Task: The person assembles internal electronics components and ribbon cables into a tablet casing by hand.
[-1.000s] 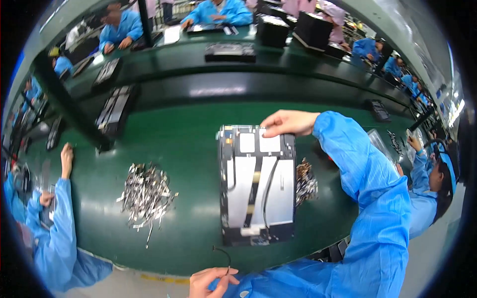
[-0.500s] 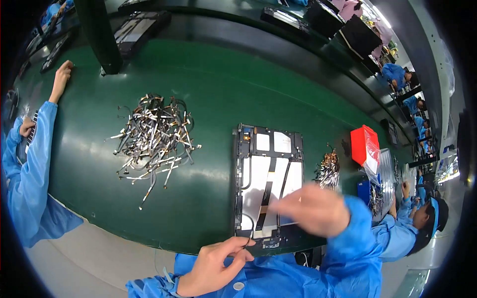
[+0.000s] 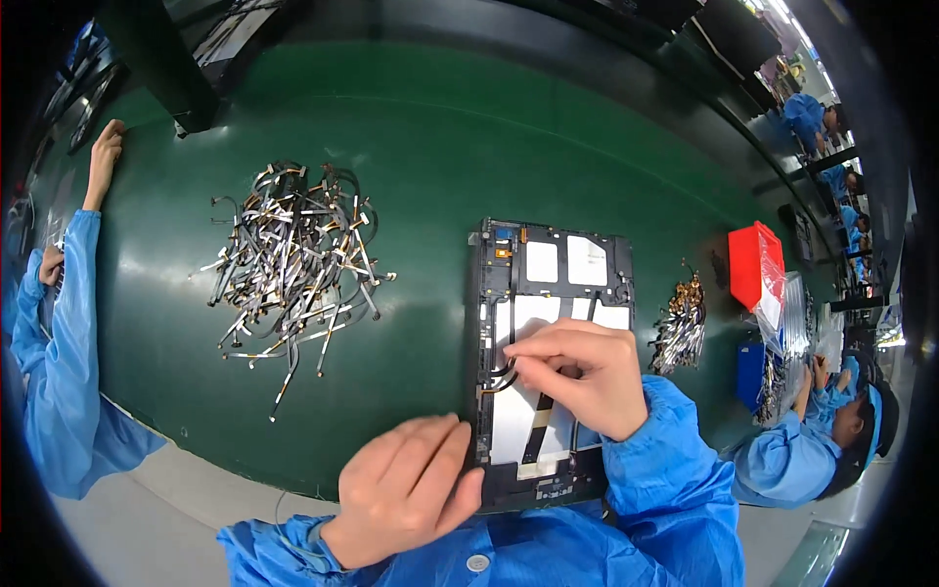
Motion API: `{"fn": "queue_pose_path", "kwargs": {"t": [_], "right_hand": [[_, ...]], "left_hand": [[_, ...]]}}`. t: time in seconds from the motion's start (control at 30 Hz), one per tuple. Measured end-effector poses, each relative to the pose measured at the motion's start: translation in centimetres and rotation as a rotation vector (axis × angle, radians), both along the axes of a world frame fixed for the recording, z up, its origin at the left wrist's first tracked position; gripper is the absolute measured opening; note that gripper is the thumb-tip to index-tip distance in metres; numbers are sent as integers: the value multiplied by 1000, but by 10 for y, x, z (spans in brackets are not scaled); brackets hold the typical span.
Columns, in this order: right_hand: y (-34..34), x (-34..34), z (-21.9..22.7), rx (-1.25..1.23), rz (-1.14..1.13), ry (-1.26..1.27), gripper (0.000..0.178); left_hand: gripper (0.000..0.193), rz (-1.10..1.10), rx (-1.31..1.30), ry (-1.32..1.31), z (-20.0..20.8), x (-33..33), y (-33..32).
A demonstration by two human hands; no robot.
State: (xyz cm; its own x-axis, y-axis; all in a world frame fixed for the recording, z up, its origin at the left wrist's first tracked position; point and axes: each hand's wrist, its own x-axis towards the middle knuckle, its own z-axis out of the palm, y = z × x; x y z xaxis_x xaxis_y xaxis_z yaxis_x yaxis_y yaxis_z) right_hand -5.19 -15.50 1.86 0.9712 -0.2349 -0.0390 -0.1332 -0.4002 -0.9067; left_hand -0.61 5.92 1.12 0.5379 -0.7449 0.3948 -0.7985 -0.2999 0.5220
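Note:
In front of me lies a flat tablet-like device [image 3: 507, 435] with its back off, showing white panels and a black frame. My right hand [image 3: 592, 377] is over its middle, thumb and forefinger pinched on a thin black cable [image 3: 501, 383] at the device's left side. The cable bends in a curve there, and its held end is hidden by my fingertips. Beside the device's lower left edge is my left hand [image 3: 401, 489], holding nothing, its fingers slightly bent and the thumb apart. Dark strips [image 3: 537, 430] run down the white panels.
A large heap of flex cables [image 3: 293, 259] lies left on the green table [image 3: 421, 127]. Right of the device are a smaller cable pile [image 3: 682, 328], a red bin [image 3: 748, 264] and a blue bin [image 3: 750, 377]. Co-workers in blue sleeves [image 3: 73, 323] sit on both sides; a dark post [image 3: 161, 68] stands far left.
My right hand has moved left over the device and now pinches the black cable. My left hand has let go of a cable near the bottom edge and drawn left. The view has shifted slightly.

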Motion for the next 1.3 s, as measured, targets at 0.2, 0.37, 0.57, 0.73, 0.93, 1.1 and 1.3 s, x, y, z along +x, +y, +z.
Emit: {"fn": "queue_pose_path", "kwargs": {"t": [0.2,0.37,0.57,0.73,0.93,1.1,1.3], "right_hand": [[-2,6,0,-92,38,23,14],[-4,6,1,-164,68,25,13],[-8,11,-2,-142,101,-8,15],[-10,10,-6,-154,127,-77,17],[-11,10,-12,-95,129,-76,16],[-11,10,-13,-102,131,-93,17],[-10,10,-11,-65,127,-70,19]], "left_hand": [[28,-30,123,-184,-9,14,-10],[29,-54,180,-293,-14,18,-19],[26,-55,183,-304,-17,22,-25],[25,-6,181,-394,-21,20,-25],[26,-67,227,-571,-28,26,-19],[19,-207,224,-708,-20,40,-21],[15,-261,213,-699,-17,45,-24]]}}
